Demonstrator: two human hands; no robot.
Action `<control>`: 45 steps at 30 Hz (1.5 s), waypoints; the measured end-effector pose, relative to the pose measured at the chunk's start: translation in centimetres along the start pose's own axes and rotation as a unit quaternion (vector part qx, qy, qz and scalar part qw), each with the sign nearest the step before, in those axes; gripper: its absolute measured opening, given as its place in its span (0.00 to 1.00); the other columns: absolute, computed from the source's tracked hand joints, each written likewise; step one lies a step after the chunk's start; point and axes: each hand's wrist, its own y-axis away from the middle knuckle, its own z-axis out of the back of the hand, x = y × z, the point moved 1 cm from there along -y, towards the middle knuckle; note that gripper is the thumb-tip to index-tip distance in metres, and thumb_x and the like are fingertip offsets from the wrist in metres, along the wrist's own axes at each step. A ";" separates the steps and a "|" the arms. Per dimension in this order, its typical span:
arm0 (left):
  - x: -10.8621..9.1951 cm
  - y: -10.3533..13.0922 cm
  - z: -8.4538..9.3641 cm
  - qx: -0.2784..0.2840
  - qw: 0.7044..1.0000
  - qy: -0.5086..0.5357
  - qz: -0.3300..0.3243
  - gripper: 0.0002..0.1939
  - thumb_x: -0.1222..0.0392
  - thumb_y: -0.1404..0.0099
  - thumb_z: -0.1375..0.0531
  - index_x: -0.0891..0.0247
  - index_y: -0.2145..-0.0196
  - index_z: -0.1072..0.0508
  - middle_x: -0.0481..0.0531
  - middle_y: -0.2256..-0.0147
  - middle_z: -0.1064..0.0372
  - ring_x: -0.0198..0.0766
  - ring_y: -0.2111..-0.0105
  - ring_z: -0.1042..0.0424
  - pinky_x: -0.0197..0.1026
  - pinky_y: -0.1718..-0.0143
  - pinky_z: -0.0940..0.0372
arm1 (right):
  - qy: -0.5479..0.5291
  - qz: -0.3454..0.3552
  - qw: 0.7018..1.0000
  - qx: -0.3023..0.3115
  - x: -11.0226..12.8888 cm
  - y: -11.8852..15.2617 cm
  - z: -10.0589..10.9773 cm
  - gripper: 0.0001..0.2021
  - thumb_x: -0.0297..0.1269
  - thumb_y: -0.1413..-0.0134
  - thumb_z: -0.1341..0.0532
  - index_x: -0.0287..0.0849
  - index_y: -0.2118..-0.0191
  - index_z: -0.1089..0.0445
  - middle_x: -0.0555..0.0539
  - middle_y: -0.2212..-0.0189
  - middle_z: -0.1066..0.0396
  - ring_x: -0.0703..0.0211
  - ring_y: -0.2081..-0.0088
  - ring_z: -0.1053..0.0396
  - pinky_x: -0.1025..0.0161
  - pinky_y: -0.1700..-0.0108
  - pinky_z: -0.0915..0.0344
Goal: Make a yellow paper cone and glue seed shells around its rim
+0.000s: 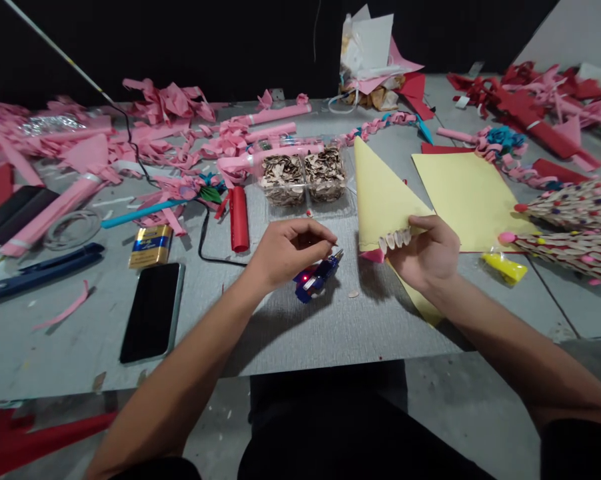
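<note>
Right of centre, the right hand [425, 252] pinches a yellow paper cone [380, 193] edged with pale seed-like pieces [395, 239]; the left hand [293, 250] curls near a blue glue gun [325, 270] — pinching anything, I cannot tell (gold-and-blue box [150, 246], left: print illegible).

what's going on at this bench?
A person's right hand holds a yellow paper cone with a short row of pale flakes along its lower edge. The left hand is at what looks like a blue glue gun, fingertips near its nozzle; whether they pinch anything is unclear. Beyond sits a clear box of similar flakes.
</note>
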 end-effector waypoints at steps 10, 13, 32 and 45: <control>0.1 1.1 -2.6 -0.001 0.997 0.035 -0.062 0.04 0.64 0.37 0.31 0.61 0.66 0.13 0.52 0.66 0.17 0.36 0.66 0.17 0.37 0.62 0.23 | -0.035 -0.064 0.997 -0.023 -0.1 -0.3 0.2 0.27 0.38 0.52 0.29 0.51 0.43 0.23 0.45 0.55 0.13 0.36 0.41 0.19 0.39 0.40 0.18; 0.0 1.8 -3.6 0.002 0.997 0.070 -0.032 0.03 0.65 0.39 0.29 0.62 0.66 0.16 0.49 0.69 0.20 0.36 0.68 0.17 0.37 0.65 0.24 | -0.046 -0.088 0.995 -0.024 -0.4 -0.4 0.3 0.22 0.41 0.49 0.29 0.48 0.46 0.22 0.44 0.54 0.13 0.37 0.39 0.20 0.42 0.38 0.19; 0.1 2.8 -5.1 -0.034 0.990 0.137 0.029 0.08 0.57 0.37 0.21 0.61 0.65 0.14 0.49 0.71 0.18 0.35 0.72 0.20 0.37 0.66 0.23 | 0.045 -0.023 0.998 0.025 -0.9 1.3 -0.5 0.33 0.28 0.55 0.20 0.59 0.43 0.25 0.51 0.56 0.17 0.44 0.49 0.20 0.48 0.49 0.18; 1.4 3.8 -7.4 -0.061 0.947 0.279 0.149 0.19 0.49 0.44 0.16 0.62 0.63 0.14 0.50 0.66 0.17 0.35 0.67 0.18 0.41 0.59 0.19 | -0.027 -0.016 0.999 -0.023 -1.9 2.1 -1.1 0.25 0.27 0.53 0.20 0.59 0.52 0.20 0.58 0.65 0.18 0.57 0.63 0.22 0.59 0.60 0.24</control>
